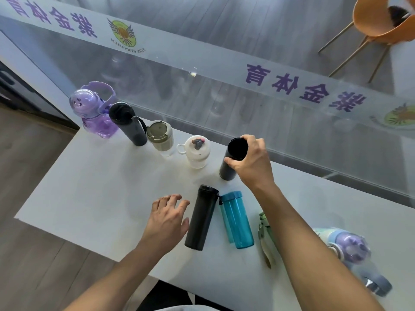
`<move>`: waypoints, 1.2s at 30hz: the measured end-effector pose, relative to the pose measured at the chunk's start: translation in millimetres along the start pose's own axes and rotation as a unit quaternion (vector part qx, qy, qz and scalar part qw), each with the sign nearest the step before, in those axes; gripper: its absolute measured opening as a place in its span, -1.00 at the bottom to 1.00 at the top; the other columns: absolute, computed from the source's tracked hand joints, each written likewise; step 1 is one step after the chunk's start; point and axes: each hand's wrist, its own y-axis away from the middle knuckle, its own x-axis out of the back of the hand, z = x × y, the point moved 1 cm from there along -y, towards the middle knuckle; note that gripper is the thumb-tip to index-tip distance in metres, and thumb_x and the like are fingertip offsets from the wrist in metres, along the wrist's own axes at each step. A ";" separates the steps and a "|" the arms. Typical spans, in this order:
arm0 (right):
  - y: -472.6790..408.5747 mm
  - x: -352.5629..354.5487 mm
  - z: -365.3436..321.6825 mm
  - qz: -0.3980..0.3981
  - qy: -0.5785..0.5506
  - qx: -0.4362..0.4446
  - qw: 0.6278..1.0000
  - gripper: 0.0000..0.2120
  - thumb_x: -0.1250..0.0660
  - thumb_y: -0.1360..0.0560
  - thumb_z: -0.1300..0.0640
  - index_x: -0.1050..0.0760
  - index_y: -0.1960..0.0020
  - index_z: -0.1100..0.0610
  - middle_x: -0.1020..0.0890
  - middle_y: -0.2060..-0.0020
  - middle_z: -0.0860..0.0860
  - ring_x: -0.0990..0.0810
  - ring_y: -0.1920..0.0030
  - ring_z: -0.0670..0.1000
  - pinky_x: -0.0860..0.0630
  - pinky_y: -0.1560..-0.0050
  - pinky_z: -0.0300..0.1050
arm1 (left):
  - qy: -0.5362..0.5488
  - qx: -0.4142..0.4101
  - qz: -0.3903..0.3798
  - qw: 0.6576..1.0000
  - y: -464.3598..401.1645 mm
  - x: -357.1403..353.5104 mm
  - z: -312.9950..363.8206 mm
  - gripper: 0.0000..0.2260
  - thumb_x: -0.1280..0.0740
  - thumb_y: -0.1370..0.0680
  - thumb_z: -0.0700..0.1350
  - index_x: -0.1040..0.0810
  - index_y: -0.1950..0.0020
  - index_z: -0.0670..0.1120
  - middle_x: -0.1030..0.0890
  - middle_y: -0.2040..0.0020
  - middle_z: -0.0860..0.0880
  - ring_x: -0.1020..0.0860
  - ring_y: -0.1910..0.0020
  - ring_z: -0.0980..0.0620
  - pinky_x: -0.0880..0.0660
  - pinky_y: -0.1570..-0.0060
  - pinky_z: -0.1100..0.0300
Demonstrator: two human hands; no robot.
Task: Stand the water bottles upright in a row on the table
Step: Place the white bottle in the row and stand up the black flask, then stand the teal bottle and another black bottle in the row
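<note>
From my seat I see a white table point(94, 189). At ten o'clock stands a translucent purple bottle point(94, 111), then a black flask point(129, 124), an olive-lidded clear cup point(160, 136) and a cream cup point(196, 151) with a grey-and-pink cap. Near centre are a dark bottle point(231, 160), a matte black flask point(202, 217) and a teal see-through bottle point(237, 218). At four o'clock lies a pastel lilac-and-blue bottle point(352, 254). At one o'clock, an orange chair point(368, 21); purple lettering runs across the frosted glass band point(202, 55).
</note>
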 end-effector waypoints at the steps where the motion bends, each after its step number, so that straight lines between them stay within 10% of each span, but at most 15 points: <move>1: 0.0 -0.9 0.4 -0.002 0.000 -0.002 1.000 -0.30 -0.61 -0.33 -0.05 -0.38 -0.36 0.03 -0.47 -0.18 0.07 -0.54 -0.17 0.10 -0.54 -0.12 -0.14 | 0.003 -0.001 0.000 1.000 -1.2 -0.6 1.0 -0.66 -0.42 -0.40 0.01 -0.56 -0.16 0.03 -0.57 -0.16 -0.04 -0.53 -0.12 -0.14 -0.43 -0.12 -0.04; 11: 34.1 -2.8 45.7 -0.019 -0.027 -0.069 0.997 -0.02 -0.58 -0.30 -0.21 -0.10 -0.54 -0.11 -0.46 -0.27 0.06 -0.49 -0.26 0.07 -0.54 -0.27 0.04 | 0.017 -0.014 -0.024 0.999 -8.5 -9.9 11.5 -0.66 -0.39 -0.43 0.01 -0.55 -0.19 0.02 -0.56 -0.18 -0.05 -0.52 -0.15 -0.15 -0.41 -0.16 -0.05; 20: 95.3 -54.2 72.8 -0.164 0.053 -0.187 0.967 -0.14 -0.41 -0.39 -0.31 -0.13 -0.51 0.00 -0.43 -0.29 0.12 -0.45 -0.30 0.19 -0.43 -0.29 0.09 | 0.020 -0.046 -0.062 0.997 -9.5 -20.6 32.1 -0.64 -0.38 -0.39 -0.01 -0.51 -0.18 0.01 -0.55 -0.18 -0.09 -0.51 -0.12 -0.19 -0.42 -0.15 -0.08; 36: 84.7 -69.3 83.2 -0.132 -0.003 -0.218 0.967 -0.27 -0.47 -0.37 -0.19 -0.29 -0.40 0.07 -0.48 -0.23 0.09 -0.53 -0.22 0.17 -0.49 -0.23 0.04 | 0.011 -0.059 -0.101 0.993 -21.0 -39.8 42.8 -0.39 -0.38 -0.39 -0.01 -0.35 -0.43 0.04 -0.33 -0.47 -0.17 -0.44 -0.26 -0.22 -0.39 -0.24 -0.09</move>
